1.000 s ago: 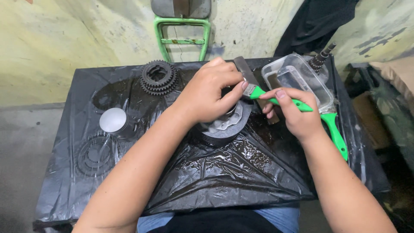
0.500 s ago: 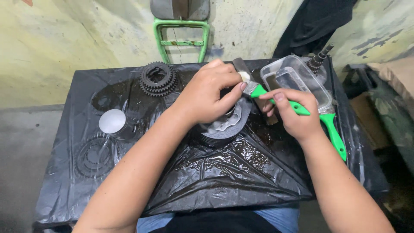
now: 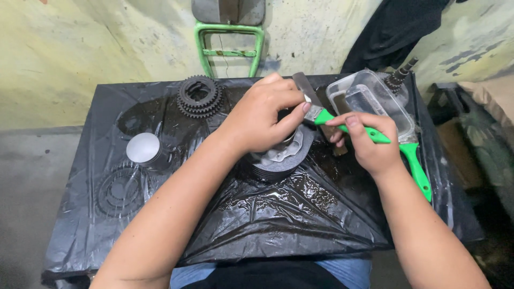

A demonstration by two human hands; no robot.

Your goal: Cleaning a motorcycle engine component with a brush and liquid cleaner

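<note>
My left hand (image 3: 265, 118) is clamped over a dark, ribbed round metal part (image 3: 284, 160) that rests on the oily black plastic sheet (image 3: 278, 214). My right hand (image 3: 369, 142) grips the green handle of a paintbrush (image 3: 375, 135). The brush's head points left and sits against my left thumb, just above the round part. Its bristles are hidden behind my left hand.
A stack of dark gears (image 3: 199, 96) stands at the back left. A grey round cap (image 3: 143, 147) and a flat gear ring (image 3: 119, 191) lie on the left. A clear plastic tub (image 3: 375, 101) and a toothed shaft (image 3: 399, 77) are at the back right. A green metal frame (image 3: 229, 45) leans on the wall.
The brush head has shifted slightly up and left against the round part, with my right hand following. My left hand stays on the part.
</note>
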